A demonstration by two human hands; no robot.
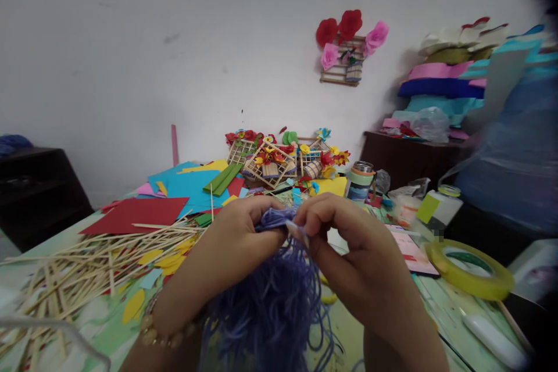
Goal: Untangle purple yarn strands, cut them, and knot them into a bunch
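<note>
A thick bundle of blue-purple yarn (270,302) hangs below my hands, its loose strands reaching toward the table. My left hand (238,244) is closed around the gathered top of the yarn, thumb lying along the near side. On the right, my right hand (349,250) pinches at the same gathered spot with thumb and fingertips. Between the two hands a small pale piece (297,231) shows against the strands; I cannot tell what it is. The fingertips of both hands almost meet there, and parts of them are hidden.
Thin wooden sticks (56,279) lie piled at left, beside red paper (139,215) and blue paper (196,186). Stick frames with paper flowers (270,165) stand at the back. A thermos (361,180), a phone (412,250) and a yellow tape roll (468,270) are at right.
</note>
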